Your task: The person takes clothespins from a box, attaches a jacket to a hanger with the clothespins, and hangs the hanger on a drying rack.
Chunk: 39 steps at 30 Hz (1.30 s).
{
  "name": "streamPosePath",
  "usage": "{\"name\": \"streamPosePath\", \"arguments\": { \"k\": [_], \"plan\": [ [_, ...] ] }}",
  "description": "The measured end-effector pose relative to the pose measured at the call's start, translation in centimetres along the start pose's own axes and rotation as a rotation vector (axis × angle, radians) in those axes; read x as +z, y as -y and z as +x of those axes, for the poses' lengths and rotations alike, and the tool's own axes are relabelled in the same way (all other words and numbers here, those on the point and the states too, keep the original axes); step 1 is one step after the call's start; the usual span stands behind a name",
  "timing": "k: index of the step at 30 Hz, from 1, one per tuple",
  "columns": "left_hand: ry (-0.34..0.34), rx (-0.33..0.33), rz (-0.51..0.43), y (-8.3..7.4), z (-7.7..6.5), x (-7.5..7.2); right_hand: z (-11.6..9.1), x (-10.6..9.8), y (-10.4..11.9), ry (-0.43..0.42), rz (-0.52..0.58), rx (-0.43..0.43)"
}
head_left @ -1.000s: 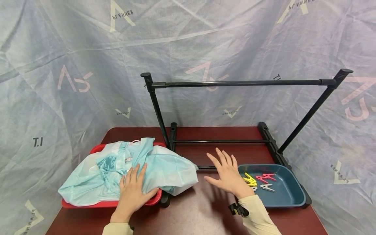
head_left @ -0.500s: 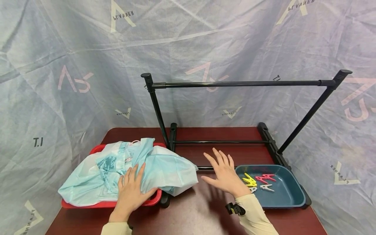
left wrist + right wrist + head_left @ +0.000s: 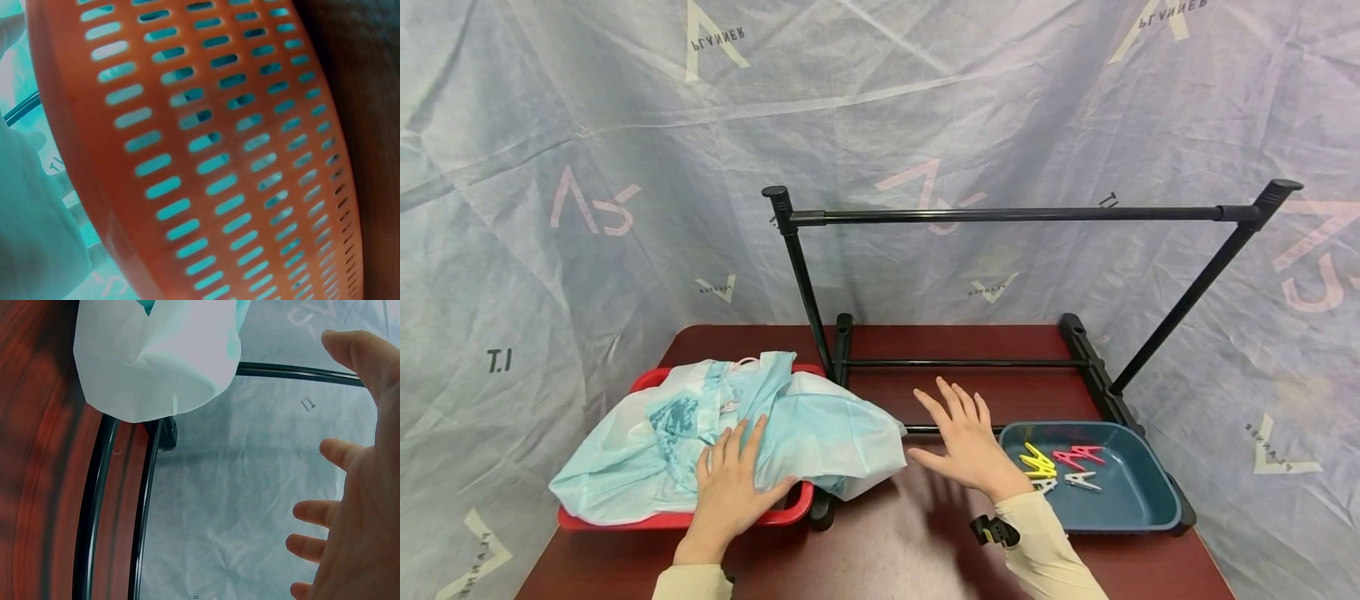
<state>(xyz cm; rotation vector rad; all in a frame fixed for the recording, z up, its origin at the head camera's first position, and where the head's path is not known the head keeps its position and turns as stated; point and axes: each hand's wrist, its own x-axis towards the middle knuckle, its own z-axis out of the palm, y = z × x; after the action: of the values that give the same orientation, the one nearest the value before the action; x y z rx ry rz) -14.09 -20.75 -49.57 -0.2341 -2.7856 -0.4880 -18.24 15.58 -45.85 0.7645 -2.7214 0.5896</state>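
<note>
Head view: left hand (image 3: 727, 490) nearer, fingers spread, holding nothing, over near side of pale-blue cloth (image 3: 831, 425); contact unclear. Right hand (image 3: 967, 450) spread, empty, just off cloth's right end. Long axis left-right across red basket (image 3: 793, 510), overhanging.

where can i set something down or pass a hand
Bare table lies in front between the red basket and blue tray. Another patch shows between the rack's lower bars. A hand could likely pass under the top bar. The tray's right side is free. Crowded: the basket, heaped with cloth under the left hand, and the tray's left, with clips.
</note>
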Motion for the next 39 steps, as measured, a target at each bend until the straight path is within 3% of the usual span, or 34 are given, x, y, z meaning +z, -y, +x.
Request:
{"name": "streamPosePath", "arguments": {
  "k": [16,28,39],
  "plan": [
    [0.044,-0.039,0.021,0.6,0.2,-0.7,0.3,0.8,0.2,0.071,0.034,0.039],
    [0.064,-0.064,0.021,1.4,0.4,-0.8,0.8,1.3,0.6,0.090,0.033,0.005],
    [0.044,-0.070,0.020,2.0,0.6,-1.0,1.4,2.1,1.1,0.124,0.038,-0.026]
  ]
}}
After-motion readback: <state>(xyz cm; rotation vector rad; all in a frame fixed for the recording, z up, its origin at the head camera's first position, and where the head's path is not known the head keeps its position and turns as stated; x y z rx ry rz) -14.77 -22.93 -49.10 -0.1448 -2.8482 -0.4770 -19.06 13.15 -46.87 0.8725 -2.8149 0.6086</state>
